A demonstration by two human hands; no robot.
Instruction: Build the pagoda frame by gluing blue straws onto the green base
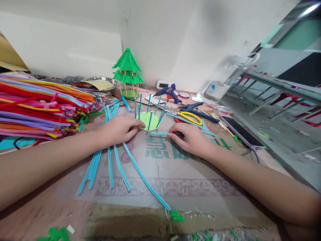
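A light green disc (pixel 147 121) lies on the work surface, with several short dark teal sticks (pixel 149 120) standing upright around its rim. My left hand (pixel 122 129) has its fingers closed at the disc's left edge. Under that wrist, long light blue pipe cleaners (pixel 142 174) fan out toward me. A short light blue pipe cleaner (pixel 158 133) is pinched in my right hand (pixel 188 138), its free end pointing left just in front of the disc. Curled fingers hide the rest of that piece.
A green tiered pagoda model (pixel 128 72) stands behind the disc, beside a blue glue gun (pixel 168 92). Bundled colourful pipe cleaners (pixel 42 107) fill the left. Yellow-handled scissors (pixel 190 117), pliers (pixel 198 110), a phone (pixel 242 132) and a water jug (pixel 223 82) are to the right.
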